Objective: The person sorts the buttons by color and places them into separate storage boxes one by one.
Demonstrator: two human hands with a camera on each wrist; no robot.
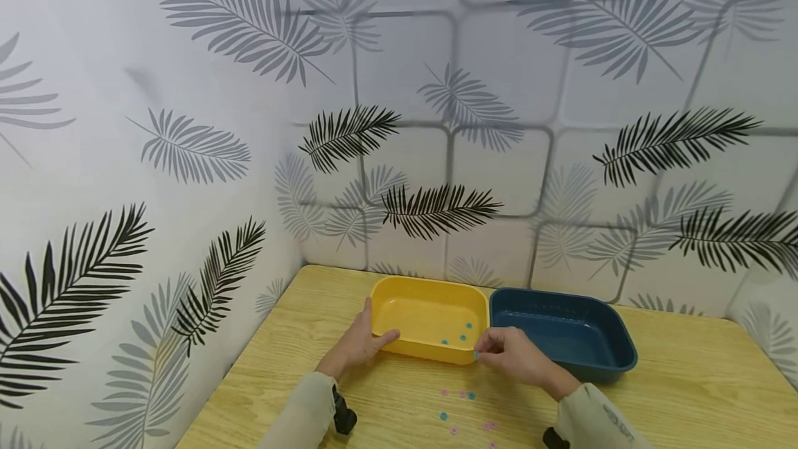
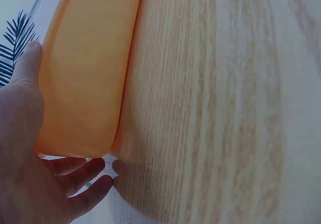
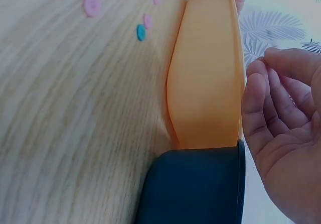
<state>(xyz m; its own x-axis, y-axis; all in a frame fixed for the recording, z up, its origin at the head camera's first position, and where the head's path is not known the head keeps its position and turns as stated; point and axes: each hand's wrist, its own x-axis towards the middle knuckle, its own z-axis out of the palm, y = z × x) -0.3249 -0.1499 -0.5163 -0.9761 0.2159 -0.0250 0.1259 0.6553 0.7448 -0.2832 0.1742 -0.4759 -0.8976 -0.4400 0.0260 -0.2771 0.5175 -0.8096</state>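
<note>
Wood-grain table [image 1: 380,411]: left hand [image 1: 359,344] grips round-cornered yellow tray [image 1: 430,350] at left end; right hand [image 1: 516,357] pinches small blue button [image 1: 476,355], near right corner; three matching buttons [image 1: 463,338] inside.

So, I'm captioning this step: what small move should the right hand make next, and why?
Probably ease the right hand over the rim of the yellow tray and release the blue piece: that hand appears to pinch it at the tray's near right corner, and three similar pieces lie inside.
</note>
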